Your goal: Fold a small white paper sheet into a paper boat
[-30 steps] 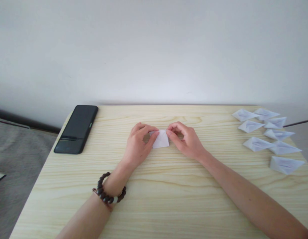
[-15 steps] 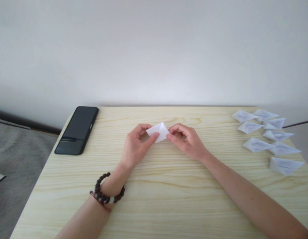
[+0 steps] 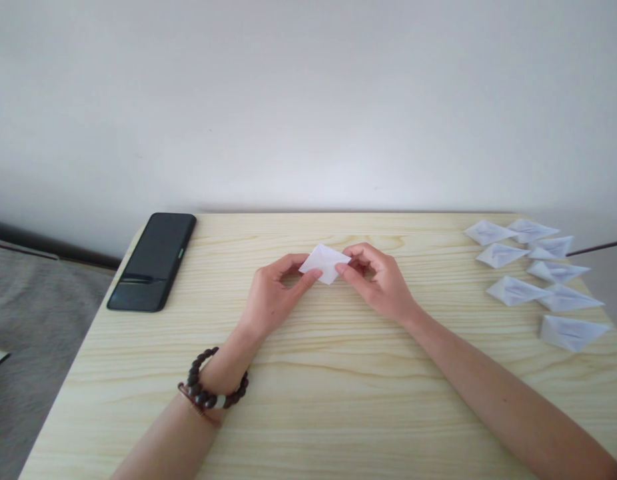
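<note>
A small folded white paper [image 3: 326, 261], diamond-shaped with crease lines, is held above the middle of the table. My left hand [image 3: 277, 291] pinches its left side, thumb on top and fingers behind. On the paper's right side, my right hand [image 3: 377, 279] grips with the thumb in front; the other fingers are curled and partly hidden behind the paper. A dark beaded bracelet [image 3: 208, 399] circles my left wrist.
Several folded white paper pieces [image 3: 516, 292] lie grouped at the right of the light wooden table [image 3: 338, 400]. A black phone [image 3: 153, 260] rests at the far left. A pale wall [image 3: 308, 107] stands behind the table, and grey fabric [image 3: 48, 333] shows at left.
The folded paper has turned slightly and shifted a little right between my hands. My right thumb now lies further over its right edge.
</note>
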Tool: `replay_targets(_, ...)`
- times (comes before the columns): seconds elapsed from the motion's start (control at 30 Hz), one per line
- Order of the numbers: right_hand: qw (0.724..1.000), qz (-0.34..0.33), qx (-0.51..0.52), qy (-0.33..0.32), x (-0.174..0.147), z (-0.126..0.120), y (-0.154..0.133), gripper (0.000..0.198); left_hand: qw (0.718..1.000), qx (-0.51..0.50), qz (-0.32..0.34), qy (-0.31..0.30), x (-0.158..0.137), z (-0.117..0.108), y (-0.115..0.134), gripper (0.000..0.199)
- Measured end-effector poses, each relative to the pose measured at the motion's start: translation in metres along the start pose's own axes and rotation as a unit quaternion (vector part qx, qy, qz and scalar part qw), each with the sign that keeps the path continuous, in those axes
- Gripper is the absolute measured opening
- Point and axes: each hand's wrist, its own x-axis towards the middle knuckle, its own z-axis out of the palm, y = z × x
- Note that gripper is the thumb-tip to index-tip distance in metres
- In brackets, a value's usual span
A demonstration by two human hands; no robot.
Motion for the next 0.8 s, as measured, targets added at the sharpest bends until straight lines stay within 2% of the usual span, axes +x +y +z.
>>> replay_targets(0.07, 1.000, -0.004, 0.001, 0.011, 0.000, 0.000, 0.000, 0.014, 1.000, 0.024, 0.013, 0.013, 0.000, -0.001, -0.002, 0.027)
replay_targets(0.13, 0.999, -0.044, -0.019, 0.022, 0.000, 0.000, -0.001, 0.012, 0.997, 0.060, 0.041, 0.038, 0.001, -0.002, -0.003, 0.020)
replay_targets(0.27, 0.982, -0.165, -0.077, 0.044, -0.001, 0.001, -0.002, 0.012, 0.977, 0.130, 0.153, 0.065, 0.002, -0.006, -0.004, 0.010)
replay_targets(0.33, 0.975, -0.191, -0.106, 0.049, -0.002, 0.003, -0.001, 0.016, 0.963, 0.164, 0.200, 0.071, 0.003, -0.008, -0.005, 0.012)
replay_targets(0.47, 0.967, -0.186, -0.173, 0.022, -0.005, 0.004, 0.001, 0.019, 0.936, 0.244, 0.250, 0.045, 0.004, -0.011, -0.009, 0.018)
replay_targets(0.6, 0.959, -0.177, -0.219, -0.019, -0.003, -0.001, 0.004, 0.015, 0.923, 0.297, 0.245, 0.001, 0.006, -0.014, -0.012, 0.019)
replay_targets(0.8, 0.973, -0.156, -0.162, -0.040, 0.001, -0.008, 0.008, 0.015, 0.929, 0.293, 0.227, -0.003, 0.007, -0.014, -0.013, 0.018)
